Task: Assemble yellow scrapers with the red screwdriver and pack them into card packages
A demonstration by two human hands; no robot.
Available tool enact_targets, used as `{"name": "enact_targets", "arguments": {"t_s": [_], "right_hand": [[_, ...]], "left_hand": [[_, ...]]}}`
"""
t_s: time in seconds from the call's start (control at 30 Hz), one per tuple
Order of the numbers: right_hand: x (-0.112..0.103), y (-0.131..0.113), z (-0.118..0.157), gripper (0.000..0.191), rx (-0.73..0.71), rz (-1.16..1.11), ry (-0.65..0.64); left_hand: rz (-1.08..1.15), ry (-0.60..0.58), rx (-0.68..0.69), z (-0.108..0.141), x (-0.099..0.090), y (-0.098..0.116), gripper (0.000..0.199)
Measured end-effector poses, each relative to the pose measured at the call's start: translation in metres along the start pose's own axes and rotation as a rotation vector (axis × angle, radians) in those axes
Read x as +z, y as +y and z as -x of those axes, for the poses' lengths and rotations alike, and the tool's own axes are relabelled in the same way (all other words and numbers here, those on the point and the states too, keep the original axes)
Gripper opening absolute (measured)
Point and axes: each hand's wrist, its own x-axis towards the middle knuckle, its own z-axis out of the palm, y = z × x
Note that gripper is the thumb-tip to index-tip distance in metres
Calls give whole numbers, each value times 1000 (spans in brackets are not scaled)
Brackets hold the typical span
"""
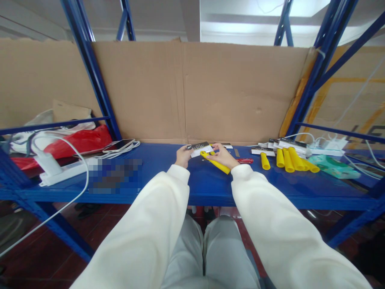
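Observation:
Near the middle of the blue table, my left hand (183, 156) is closed on the left end of a small black and white card (199, 149). My right hand (224, 155) is closed around the upper part of a yellow handle-like piece (219, 163), at the card's right side. The yellow piece slants down to the right, its upper end touching or overlapping the card. Just right of my right hand lies a red-handled tool (245, 160), its thin shaft partly hidden behind the hand and the yellow piece.
Several yellow pieces (288, 160) with black and white cards lie at the right, beside a green packet (335, 166) and white plugs. At the left are a white power strip (64, 171), a red bag (81, 142) and cables. Cardboard (186, 92) stands behind the table (168, 180).

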Motion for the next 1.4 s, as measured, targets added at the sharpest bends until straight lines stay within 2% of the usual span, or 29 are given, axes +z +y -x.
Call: {"name": "enact_targets", "arguments": {"t_s": [0.2, 0.43, 0.53, 0.67, 0.83, 0.97, 1.1, 1.23, 1.3, 1.4], "right_hand": [[1, -4, 1, 54, -149, 165, 38], [3, -9, 8, 41, -124, 205, -159], [6, -10, 11, 42, -107, 199, -213], [7, -12, 12, 48, -173, 348, -245], [6, -17, 10, 50, -346, 614, -259], [4, -20, 11, 52, -287, 821, -259], [0, -19, 9, 54, -299, 890, -205], [-21, -21, 1, 56, -238, 919, -60], [-43, -26, -4, 58, -148, 951, 25], [-88, -31, -7, 60, 50, 1050, 121]], "left_hand": [[25, 11, -13, -3, -1, 0, 43], [-43, 2, -39, 1, 1, 2, 31], [-22, 44, -27, 1, 3, 1, 31], [6, 60, -15, -2, 3, -1, 35], [18, -18, -44, -1, 4, 1, 48], [44, -119, -76, 8, 7, 5, 55], [61, -211, -90, 15, 8, 9, 56], [25, -179, -84, 15, 5, 10, 56], [4, -141, -81, 15, 4, 10, 55], [-30, -115, -84, 16, 4, 12, 48]]}}
